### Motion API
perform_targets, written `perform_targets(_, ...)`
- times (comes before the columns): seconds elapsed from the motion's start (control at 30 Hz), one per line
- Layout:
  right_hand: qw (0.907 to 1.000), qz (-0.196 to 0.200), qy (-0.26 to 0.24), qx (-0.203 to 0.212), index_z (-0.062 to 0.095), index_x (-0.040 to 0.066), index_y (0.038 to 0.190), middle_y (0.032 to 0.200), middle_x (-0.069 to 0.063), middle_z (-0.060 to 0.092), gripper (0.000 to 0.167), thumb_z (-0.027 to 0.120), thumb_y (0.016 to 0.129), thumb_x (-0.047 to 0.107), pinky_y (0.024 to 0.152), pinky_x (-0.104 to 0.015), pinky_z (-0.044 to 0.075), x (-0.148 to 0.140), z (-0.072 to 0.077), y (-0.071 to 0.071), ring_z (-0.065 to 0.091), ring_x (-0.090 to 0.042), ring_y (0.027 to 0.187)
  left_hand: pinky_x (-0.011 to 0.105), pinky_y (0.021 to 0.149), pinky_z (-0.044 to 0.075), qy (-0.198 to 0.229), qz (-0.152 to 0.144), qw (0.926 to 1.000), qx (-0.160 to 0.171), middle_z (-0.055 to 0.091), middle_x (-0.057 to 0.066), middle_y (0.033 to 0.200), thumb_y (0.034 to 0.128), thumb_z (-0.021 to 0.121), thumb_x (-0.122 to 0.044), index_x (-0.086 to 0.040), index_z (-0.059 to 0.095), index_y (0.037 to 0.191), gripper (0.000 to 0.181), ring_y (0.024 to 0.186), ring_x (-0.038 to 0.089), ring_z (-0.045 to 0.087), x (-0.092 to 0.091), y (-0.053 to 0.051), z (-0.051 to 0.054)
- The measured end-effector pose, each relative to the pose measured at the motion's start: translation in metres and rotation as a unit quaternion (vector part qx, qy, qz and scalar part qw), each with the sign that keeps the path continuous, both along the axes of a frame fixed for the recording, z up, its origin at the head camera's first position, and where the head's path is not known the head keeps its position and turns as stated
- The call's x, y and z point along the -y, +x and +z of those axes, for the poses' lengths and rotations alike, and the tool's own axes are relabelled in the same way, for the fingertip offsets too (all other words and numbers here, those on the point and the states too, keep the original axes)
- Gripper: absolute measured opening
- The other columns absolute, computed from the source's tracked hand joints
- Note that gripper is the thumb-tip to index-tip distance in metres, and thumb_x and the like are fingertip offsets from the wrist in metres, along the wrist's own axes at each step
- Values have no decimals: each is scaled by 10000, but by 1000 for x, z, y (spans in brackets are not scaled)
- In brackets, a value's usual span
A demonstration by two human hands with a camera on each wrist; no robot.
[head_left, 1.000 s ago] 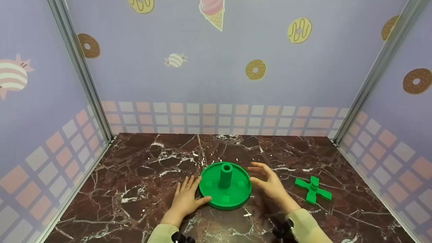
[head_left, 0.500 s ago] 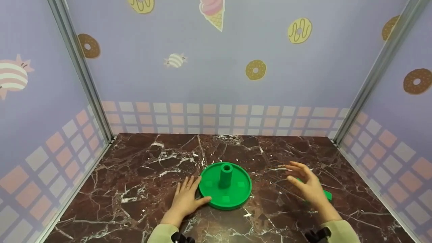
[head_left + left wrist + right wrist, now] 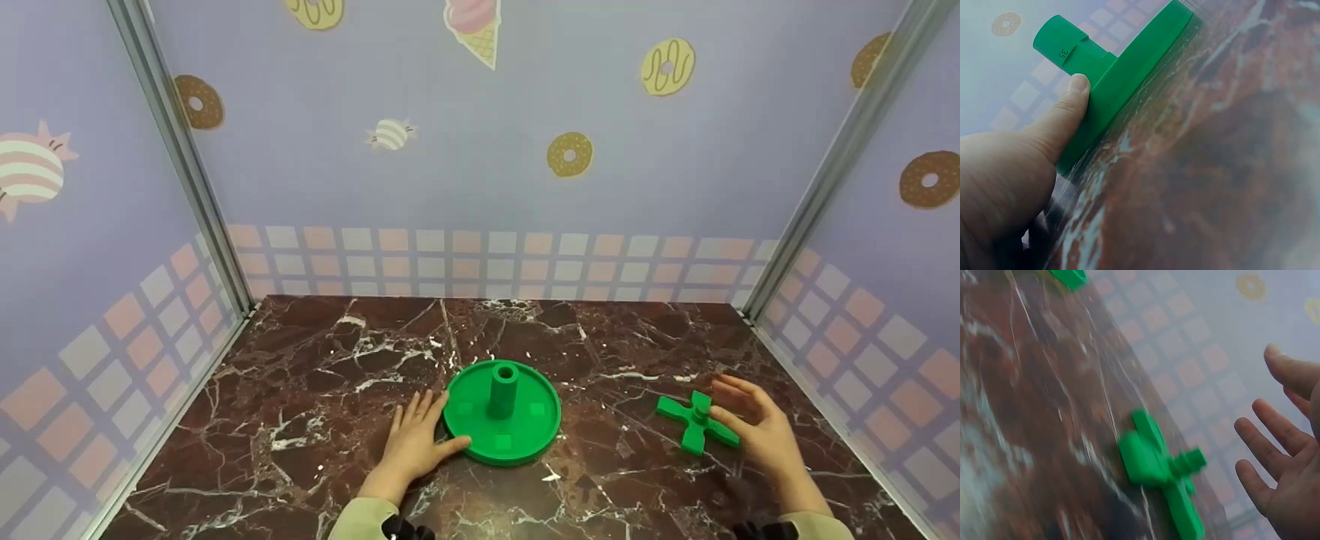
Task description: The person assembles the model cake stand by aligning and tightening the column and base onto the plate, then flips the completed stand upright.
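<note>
The dish [image 3: 476, 431] and cross [image 3: 696, 424] are green, the tabletop [image 3: 300, 405] white-veined reddish brown, the lavender walls [image 3: 465, 187] checked pink and white.

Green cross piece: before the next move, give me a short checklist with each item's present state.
1. Green cross piece lying on the tabletop: ok.
2. Its peg pointing up: ok.
3. Right hand gripping it: not ok, the hand is beside it, holding nothing.
4. Left hand touching the green round base: ok.
5. Post on the base uncovered at the top: ok, its hole shows.
6. Cross piece's underside: cannot tell, hidden.
</note>
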State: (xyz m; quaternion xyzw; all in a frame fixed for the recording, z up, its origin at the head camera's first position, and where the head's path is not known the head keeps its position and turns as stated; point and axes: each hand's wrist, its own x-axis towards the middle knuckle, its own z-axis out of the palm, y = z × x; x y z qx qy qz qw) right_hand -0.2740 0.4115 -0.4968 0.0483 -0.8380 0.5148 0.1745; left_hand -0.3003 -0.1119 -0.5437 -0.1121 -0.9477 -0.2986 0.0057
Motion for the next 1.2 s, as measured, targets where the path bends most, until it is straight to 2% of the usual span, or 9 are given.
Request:
perform_targets(0.43,9944,-291,245,983,425,-8,1517,1168,379,555,700,773,945,196,799,-139,565,-39,-27,2,554,158,1043,685,1287,51,57,-67,10000,-45,272,238,1681,883,694,-644,-119,339,1621,973,1585,457,169,1,1,0)
perform_targets(0.5,9922,-244,261,1193,392,-19,1534,1245,281,594,741,781,935,180,799,-177,590,-40,-29,1,607,32,1122,686,1286,51,73,-69,9999,-55,272,240,1680,883,697,-638,-117,341,1620,970,1585,459,170,0,1,0)
perform_targets(0.57,9898,-180,323,1378,360,-27,1548,1371,70,634,774,783,929,163,797,-203,602,-40,-31,0,635,-172,1221,688,1285,55,73,-67,9999,-67,273,241,1680,883,697,-636,-115,342,1619,970,1583,463,173,0,1,1)
perform_targets(0.67,9861,-117,531,1569,346,-33,1557,1515,-262,514,797,789,917,137,802,-191,591,-38,-34,-3,533,-455,1341,690,1284,61,67,-60,9999,-72,276,238,1679,883,699,-634,-117,342,1620,969,1582,463,177,1,1,1)
perform_targets(0.7,9848,-91,592,1633,340,-35,1559,1536,-328,454,803,789,914,129,802,-176,580,-38,-35,-4,500,-495,1360,689,1285,61,70,-56,9999,-64,276,236,1680,882,700,-633,-119,341,1621,968,1582,462,176,1,1,1)
perform_targets(0.83,9789,-154,977,1788,379,-39,1545,1524,-352,453,797,807,894,129,812,-134,537,-37,-36,-9,496,-501,1364,684,1288,62,71,-42,10000,-56,279,232,1680,880,701,-635,-127,341,1622,968,1585,456,174,1,0,0)
perform_targets(0.93,9752,-229,1343,1743,433,-62,1509,1490,-352,492,761,819,885,142,923,-288,588,-37,-37,-12,515,-511,1343,688,1284,71,61,-44,9999,-76,282,236,1678,876,698,-645,-124,344,1620,974,1582,459,181,2,0,-1)
perform_targets(1.07,9693,-173,1838,1623,502,-92,1452,1445,-362,527,668,797,908,160,1065,-615,490,-37,-37,-16,510,-552,1319,695,1280,75,74,-50,9999,-108,286,243,1674,872,699,-650,-119,350,1617,979,1578,465,187,1,0,-1)
perform_targets(1.2,9625,-64,2296,1441,585,-94,1380,1382,-377,549,542,761,935,160,1026,-694,467,-38,-37,-18,536,-575,1242,698,1278,75,79,-64,9999,-135,290,247,1671,873,703,-643,-114,354,1614,975,1577,468,189,1,-1,-1)
